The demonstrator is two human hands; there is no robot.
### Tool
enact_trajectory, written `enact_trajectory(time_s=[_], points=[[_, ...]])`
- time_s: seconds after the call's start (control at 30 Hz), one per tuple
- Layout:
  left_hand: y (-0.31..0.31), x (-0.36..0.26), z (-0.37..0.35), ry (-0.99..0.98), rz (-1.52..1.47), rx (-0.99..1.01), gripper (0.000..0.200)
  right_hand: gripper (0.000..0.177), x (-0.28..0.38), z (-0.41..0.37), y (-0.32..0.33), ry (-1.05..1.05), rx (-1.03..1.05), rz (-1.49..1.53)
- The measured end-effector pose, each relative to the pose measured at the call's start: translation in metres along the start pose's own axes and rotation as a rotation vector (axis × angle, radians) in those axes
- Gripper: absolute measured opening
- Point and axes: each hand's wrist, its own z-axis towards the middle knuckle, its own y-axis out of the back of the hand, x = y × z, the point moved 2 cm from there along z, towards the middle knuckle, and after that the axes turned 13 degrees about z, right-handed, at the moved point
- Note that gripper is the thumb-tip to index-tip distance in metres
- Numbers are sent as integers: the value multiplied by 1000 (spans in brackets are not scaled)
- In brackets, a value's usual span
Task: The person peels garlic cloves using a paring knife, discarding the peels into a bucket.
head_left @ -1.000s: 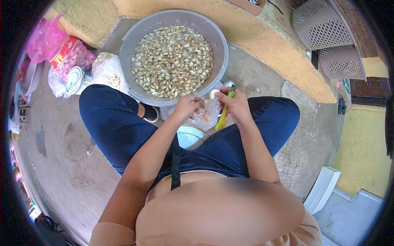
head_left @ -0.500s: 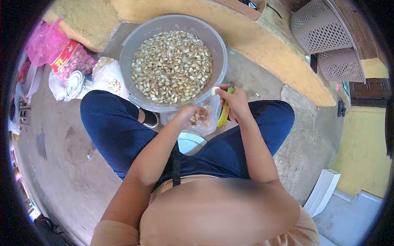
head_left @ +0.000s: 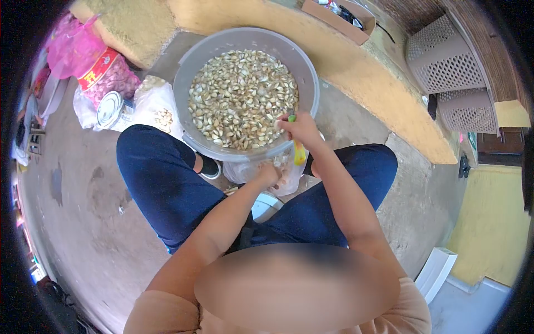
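My right hand [head_left: 303,129] is over the near right rim of a big grey tub [head_left: 312,89]. It grips a slim yellow-and-green tool [head_left: 299,153], and a pale garlic clove [head_left: 280,124] is pinched at the fingertips above the tub. Inside the tub lies a thick layer of garlic cloves [head_left: 242,97] in liquid. My left hand [head_left: 269,175] is lower, just in front of the tub, fingers curled down at a clear plastic bag [head_left: 292,181] with pale bits in it. What the left fingers hold is hidden.
At the left are a pink mesh sack of garlic [head_left: 114,80], a metal can [head_left: 111,108] and a white bag [head_left: 150,103] with cloves on it. A yellow ledge [head_left: 361,67] runs behind the tub, bearing a cardboard box [head_left: 339,22]. My knees flank the bag.
My right hand has moved left with the clove and tool, from beside the tub to over its rim. My left hand has turned down at the plastic bag. The view has shifted slightly.
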Motion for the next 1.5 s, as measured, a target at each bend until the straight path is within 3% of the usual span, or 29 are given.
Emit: enact_trajectory(time_s=[0.07, 0.1, 0.17, 0.27, 0.37, 0.43, 0.5, 0.57, 0.7, 0.77, 0.83, 0.9, 0.97, 1.07, 1.17, 1.27, 1.5], points=[[-5, 4, 3, -13, -27, 38, 26, 20, -16, 20, -11, -46, 5, -72], [-4, 4, 4, -10, 6, 70, 26, 22, -26, 36, -18, -75, -9, -305], [2, -1, 3, 4, 118, 145, 28, 24, -32, 55, -38, 92, 18, -462], [10, -11, -14, -83, -23, 10, 31, 27, -1, 62, -90, 387, 4, -626], [-19, 17, 26, -302, -266, -220, 34, 26, 62, 61, -142, 282, 222, -215], [-18, 17, 28, -316, -375, -240, 36, 21, 101, 51, -162, 266, 300, -5], [19, -23, -21, -182, -400, -127, 37, 17, 111, 54, -174, 282, 316, 165], [43, -48, -48, -75, -298, 0, 37, 16, 109, 61, -164, 251, 298, 163], [30, -30, -32, -154, -353, 138, 34, 16, 94, 51, -107, 267, 294, 46], [4, 9, 23, -68, -350, 300, 31, 20, 61, 60, -70, 185, 340, -302], [34, -24, -16, 177, -687, 264, 27, 25, 27, 54, -34, 126, 356, -618], [43, -35, -29, 129, -921, 231, 26, 23, -6, 40, -6, -71, 470, -921], [48, -35, -32, 102, -1094, 238, 25, 22, -44, 22, 16, -229, 524, -805], [58, -34, -40, 95, -1225, 245, 26, 23, -51, 0, 23, -462, 488, -668], [68, -47, -51, 74, -1237, 154, 27, 24, -75, -4, 17, -422, 465, -286], [66, -40, -48, 69, -1213, 101, 27, 23, -74, -12, 18, -410, 394, -144], [60, -37, -43, 88, -1189, 182, 25, 25, -71, -23, 24, -199, 180, -247]])
